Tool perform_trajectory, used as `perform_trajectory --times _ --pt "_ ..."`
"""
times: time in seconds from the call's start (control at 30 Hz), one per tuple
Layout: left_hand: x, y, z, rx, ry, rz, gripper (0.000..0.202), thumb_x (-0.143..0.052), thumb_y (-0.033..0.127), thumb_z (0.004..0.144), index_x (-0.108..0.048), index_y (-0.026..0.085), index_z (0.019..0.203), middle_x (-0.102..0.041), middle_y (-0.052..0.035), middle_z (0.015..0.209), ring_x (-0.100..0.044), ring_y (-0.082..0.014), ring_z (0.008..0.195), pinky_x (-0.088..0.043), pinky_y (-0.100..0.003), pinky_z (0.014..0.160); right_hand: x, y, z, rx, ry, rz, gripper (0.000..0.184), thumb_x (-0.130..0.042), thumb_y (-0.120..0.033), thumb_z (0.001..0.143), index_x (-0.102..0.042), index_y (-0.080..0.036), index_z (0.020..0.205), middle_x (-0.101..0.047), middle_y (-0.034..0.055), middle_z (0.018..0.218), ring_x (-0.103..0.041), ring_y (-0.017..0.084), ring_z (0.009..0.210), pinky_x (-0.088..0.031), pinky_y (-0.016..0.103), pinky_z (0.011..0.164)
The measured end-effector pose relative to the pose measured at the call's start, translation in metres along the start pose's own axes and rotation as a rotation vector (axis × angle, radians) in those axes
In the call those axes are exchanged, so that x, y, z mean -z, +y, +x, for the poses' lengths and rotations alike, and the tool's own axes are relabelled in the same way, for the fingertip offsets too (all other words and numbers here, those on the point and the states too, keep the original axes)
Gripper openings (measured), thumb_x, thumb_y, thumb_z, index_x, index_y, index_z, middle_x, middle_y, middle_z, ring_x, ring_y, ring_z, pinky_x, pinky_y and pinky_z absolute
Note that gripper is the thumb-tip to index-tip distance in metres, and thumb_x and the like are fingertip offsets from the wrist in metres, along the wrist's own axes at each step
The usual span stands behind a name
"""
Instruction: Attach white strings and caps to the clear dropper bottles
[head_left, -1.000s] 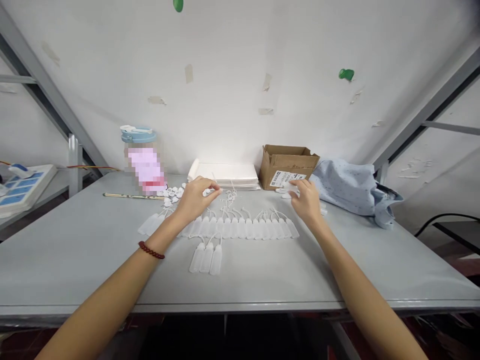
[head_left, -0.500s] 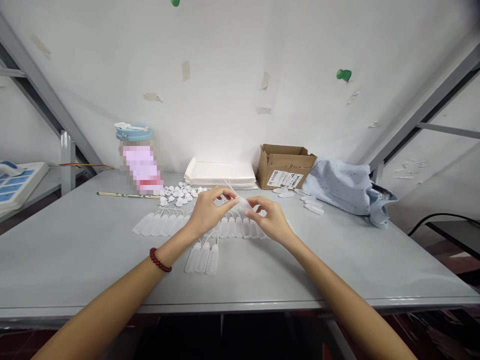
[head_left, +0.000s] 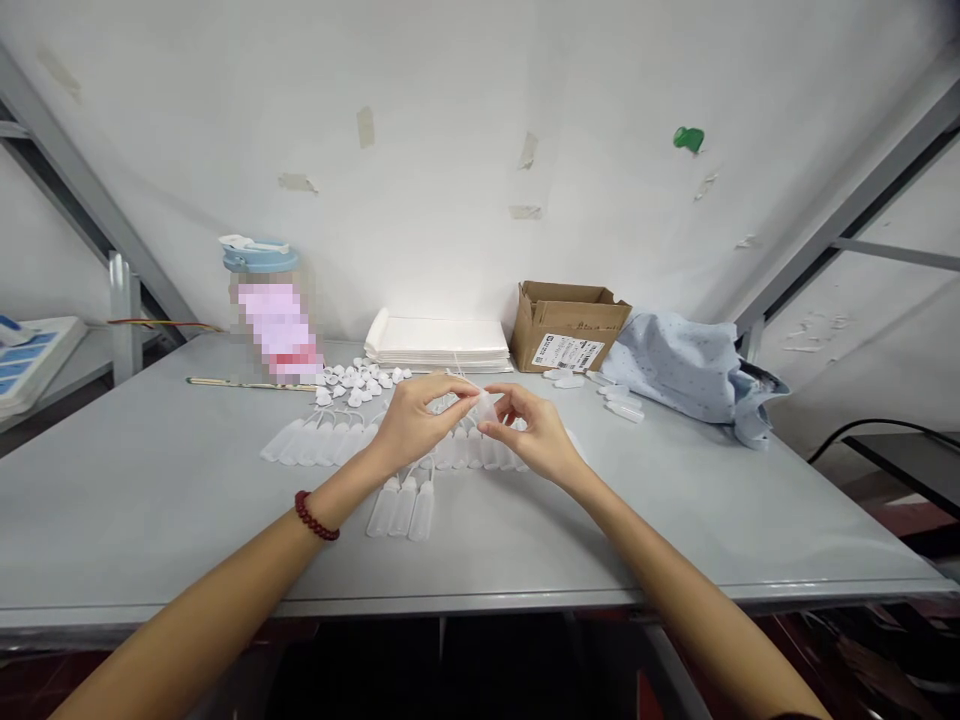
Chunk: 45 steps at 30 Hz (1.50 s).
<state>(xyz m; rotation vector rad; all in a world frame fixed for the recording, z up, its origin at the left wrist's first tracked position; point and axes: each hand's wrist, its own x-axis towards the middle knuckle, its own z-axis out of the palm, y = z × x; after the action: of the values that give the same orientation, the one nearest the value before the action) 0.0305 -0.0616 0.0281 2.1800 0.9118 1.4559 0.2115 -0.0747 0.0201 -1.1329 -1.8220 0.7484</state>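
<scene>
Above the table's middle, a small translucent squeeze bottle [head_left: 486, 408] with a thin white tube at its top is held between my two hands. My left hand [head_left: 420, 418] pinches it at the neck, where the fingertips partly hide the cap. My right hand [head_left: 538, 432] grips the bottle's body between thumb and fingers. Behind and below the hands lies a row of similar bottles with tubes [head_left: 319, 443], partly covered by both hands. Three more bottles [head_left: 402, 508] lie side by side nearer the front edge. White caps [head_left: 360, 378] are heaped behind my left hand.
A cardboard box [head_left: 566, 325] and a stack of white sheets [head_left: 439, 345] stand along the wall. Loose bottles [head_left: 624, 411] lie beside a light blue cloth [head_left: 686, 375]. On the left are a blue-lidded cup [head_left: 260, 258] and a thin stick [head_left: 247, 384].
The bottle between my hands has turned more upright, and my right hand has shifted slightly left toward my left hand. The whole view has moved a little.
</scene>
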Motion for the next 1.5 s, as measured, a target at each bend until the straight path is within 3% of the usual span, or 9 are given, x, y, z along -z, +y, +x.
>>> perform_trajectory --times 0.47,0.63,0.73,0.87,1.0,1.1,1.23,1.5 --pt "-0.006 -0.005 -0.005 -0.144 0.021 0.080 0.010 -0.063 0.014 0.079 -0.071 0.019 0.080 -0.075 -0.0042 0.088 -0.070 -0.0204 0.086 -0.054 -0.035 0.082 -0.003 0.000 -0.001 0.016 0.047 -0.019 0.032 -0.069 -0.038 0.074 -0.068 -0.017 0.099 -0.058 -0.0014 0.068 -0.050 0.011 0.062 -0.042 0.025 0.061" --pt "-0.004 -0.002 -0.004 -0.087 -0.028 0.108 0.011 -0.059 0.016 0.080 -0.069 0.018 0.085 -0.074 -0.0055 0.092 -0.069 -0.0205 0.089 -0.053 -0.036 0.084 -0.005 -0.001 -0.002 -0.002 0.084 0.004 0.042 -0.069 -0.041 0.074 -0.063 -0.018 0.108 -0.056 -0.0019 0.069 -0.051 0.012 0.062 -0.044 0.026 0.062" --pt "-0.002 0.000 -0.005 -0.055 -0.075 0.172 0.019 -0.056 0.016 0.080 -0.064 0.018 0.097 -0.071 -0.0055 0.094 -0.066 -0.0197 0.088 -0.052 -0.036 0.082 -0.007 -0.002 -0.003 0.009 0.106 -0.015 0.036 -0.070 -0.039 0.074 -0.064 -0.019 0.104 -0.058 -0.0014 0.070 -0.051 0.012 0.061 -0.045 0.026 0.063" --pt "0.001 -0.001 -0.006 -0.147 -0.216 0.272 0.037 -0.052 0.012 0.076 -0.055 0.017 0.113 -0.065 -0.0080 0.107 -0.058 -0.0225 0.098 -0.047 -0.040 0.087 -0.008 -0.003 -0.004 0.028 0.117 -0.034 0.021 -0.069 -0.034 0.075 -0.066 -0.019 0.089 -0.062 0.0008 0.072 -0.052 0.013 0.064 -0.045 0.027 0.063" --pt "0.001 -0.002 -0.007 -0.200 -0.291 0.400 0.044 -0.059 0.020 0.076 -0.051 0.016 0.119 -0.061 -0.0101 0.113 -0.053 -0.0266 0.103 -0.043 -0.043 0.089 -0.009 -0.002 -0.004 0.006 0.146 -0.022 0.034 -0.070 -0.031 0.073 -0.062 -0.017 0.102 -0.059 -0.0007 0.070 -0.051 0.013 0.062 -0.044 0.027 0.062" --pt "-0.002 -0.002 -0.007 -0.263 -0.237 0.470 0.043 -0.062 0.029 0.079 -0.051 0.013 0.117 -0.061 -0.0122 0.112 -0.053 -0.0270 0.101 -0.043 -0.043 0.087 -0.009 -0.002 -0.004 0.029 0.156 -0.010 0.035 -0.069 -0.031 0.074 -0.061 -0.017 0.105 -0.058 -0.0019 0.068 -0.050 0.012 0.060 -0.044 0.026 0.062" --pt "-0.007 -0.002 -0.009 -0.311 -0.139 0.497 0.035 -0.061 0.029 0.083 -0.052 0.013 0.113 -0.063 -0.0133 0.110 -0.054 -0.0268 0.100 -0.044 -0.042 0.085 -0.009 -0.003 -0.004 0.023 0.171 -0.002 0.029 -0.068 -0.034 0.075 -0.062 -0.018 0.098 -0.059 -0.0014 0.068 -0.049 0.012 0.059 -0.044 0.026 0.060" --pt "-0.010 -0.005 -0.010 -0.377 -0.124 0.475 0.031 -0.064 0.026 0.082 -0.056 0.014 0.109 -0.066 -0.0122 0.102 -0.056 -0.0275 0.100 -0.045 -0.042 0.084 -0.010 -0.001 -0.005 -0.040 0.179 0.030 0.031 -0.069 -0.040 0.074 -0.055 -0.019 0.093 -0.058 -0.0025 0.066 -0.048 0.011 0.057 -0.040 0.026 0.056"
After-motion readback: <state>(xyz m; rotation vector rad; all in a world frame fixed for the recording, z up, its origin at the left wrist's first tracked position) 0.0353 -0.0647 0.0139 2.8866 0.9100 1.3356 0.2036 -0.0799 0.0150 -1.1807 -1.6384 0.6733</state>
